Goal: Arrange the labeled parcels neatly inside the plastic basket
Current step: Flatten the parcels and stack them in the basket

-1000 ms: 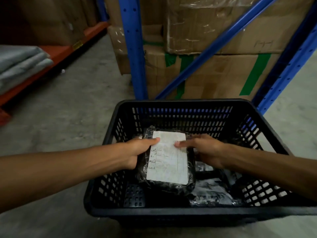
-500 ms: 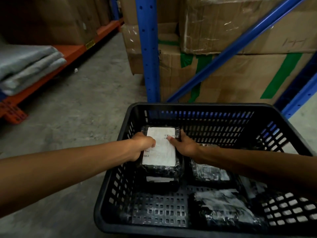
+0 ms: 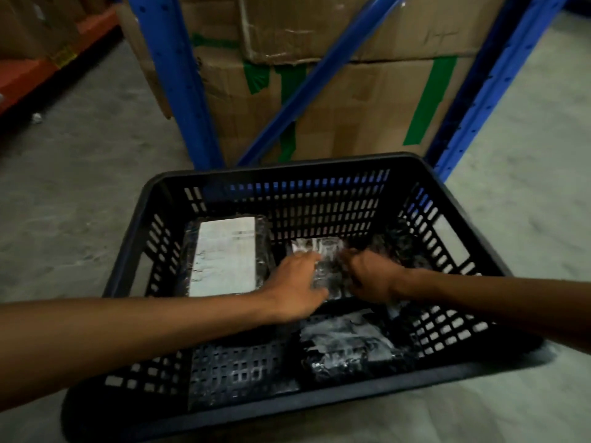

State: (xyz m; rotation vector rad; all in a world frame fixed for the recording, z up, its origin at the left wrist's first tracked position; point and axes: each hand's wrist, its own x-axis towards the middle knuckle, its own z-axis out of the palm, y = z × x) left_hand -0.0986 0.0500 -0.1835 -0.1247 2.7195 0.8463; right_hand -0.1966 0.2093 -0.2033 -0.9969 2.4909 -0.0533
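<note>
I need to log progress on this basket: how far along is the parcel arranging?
Done: the parcel with the white label lies flat in the basket's far-left corner. In hand: left hand and right hand grip the middle parcel. Left: the front parcel looks unsorted.

A black slatted basket (image 3: 297, 179) holds black-wrapped parcels: one with a white label (image 3: 225, 255) lies flat in the far left corner, a shiny one (image 3: 323, 251) mid-basket, another (image 3: 348, 343) near front.
</note>
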